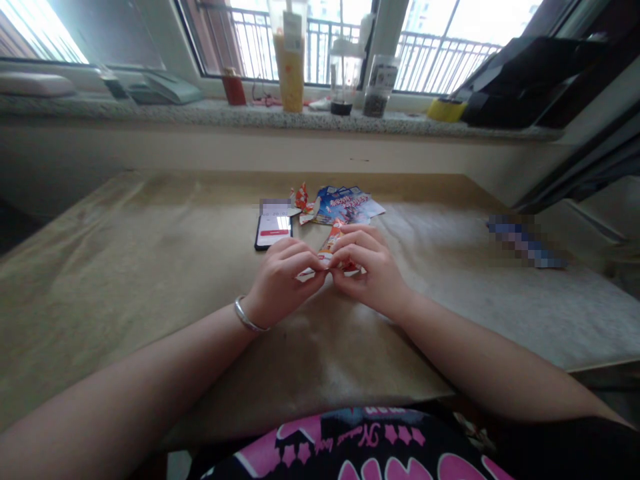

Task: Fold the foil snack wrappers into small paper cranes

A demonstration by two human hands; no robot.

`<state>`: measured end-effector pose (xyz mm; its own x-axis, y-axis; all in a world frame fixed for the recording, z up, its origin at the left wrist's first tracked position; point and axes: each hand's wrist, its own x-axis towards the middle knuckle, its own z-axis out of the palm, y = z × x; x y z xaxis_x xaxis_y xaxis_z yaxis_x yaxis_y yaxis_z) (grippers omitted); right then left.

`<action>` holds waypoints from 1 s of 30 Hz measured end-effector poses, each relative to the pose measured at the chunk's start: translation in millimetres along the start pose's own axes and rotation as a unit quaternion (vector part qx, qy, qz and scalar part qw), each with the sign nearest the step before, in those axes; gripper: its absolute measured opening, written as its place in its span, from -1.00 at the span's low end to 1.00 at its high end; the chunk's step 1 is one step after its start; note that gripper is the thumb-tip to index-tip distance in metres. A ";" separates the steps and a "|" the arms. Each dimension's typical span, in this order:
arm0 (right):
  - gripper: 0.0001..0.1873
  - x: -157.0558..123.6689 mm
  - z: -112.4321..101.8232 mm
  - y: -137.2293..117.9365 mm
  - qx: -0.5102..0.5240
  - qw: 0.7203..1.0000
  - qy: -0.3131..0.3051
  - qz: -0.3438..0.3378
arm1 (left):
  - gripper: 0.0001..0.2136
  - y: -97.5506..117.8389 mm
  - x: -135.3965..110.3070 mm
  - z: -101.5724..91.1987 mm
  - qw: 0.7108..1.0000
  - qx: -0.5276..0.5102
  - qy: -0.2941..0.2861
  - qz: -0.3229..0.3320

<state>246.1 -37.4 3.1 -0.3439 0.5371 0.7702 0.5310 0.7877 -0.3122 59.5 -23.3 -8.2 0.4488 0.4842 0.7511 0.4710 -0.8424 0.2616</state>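
Note:
My left hand [285, 277] and my right hand [367, 267] meet over the middle of the table, fingers curled, both pinching one piece of printed orange and white paper [327, 252]. A silver bracelet [247, 319] circles my left wrist. Just beyond the hands lies a phone [273, 230] with its screen lit. Next to it are blue printed paper sheets [345, 205] and a small folded orange paper piece [301, 197].
The table [150, 267] is covered with tan paper. A blurred blue object [525, 243] lies at the right. On the windowsill [200, 113] stand a yellow bottle [291, 73], jars [380, 90], a red cup [233, 87] and a black device [520, 87].

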 end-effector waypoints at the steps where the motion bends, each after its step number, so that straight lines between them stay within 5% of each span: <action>1: -0.90 0.2 -0.3 0.3 -0.001 1.000 0.001 0.000 | -0.91 0.0 0.0 -0.3 1.000 -0.001 0.001 0.000; 10: -0.89 0.1 1.2 2.6 0.003 1.000 0.004 0.012 | -0.89 2.3 0.8 -0.8 1.000 0.020 0.003 -0.008; 17: -0.87 -2.0 2.8 1.0 0.017 1.000 -0.012 0.010 | -0.91 0.7 1.2 -6.5 0.992 0.100 -0.051 0.057; 30: -0.91 -1.4 1.9 5.4 -0.001 1.000 -0.010 0.024 | -0.85 -0.3 2.4 -4.5 0.997 0.062 -0.042 0.024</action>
<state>247.9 -33.3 -0.7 -0.3338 0.5799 0.7431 0.5491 0.7604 -0.3467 57.0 -22.9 -3.7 0.5319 0.4665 0.7067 0.5355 -0.8318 0.1461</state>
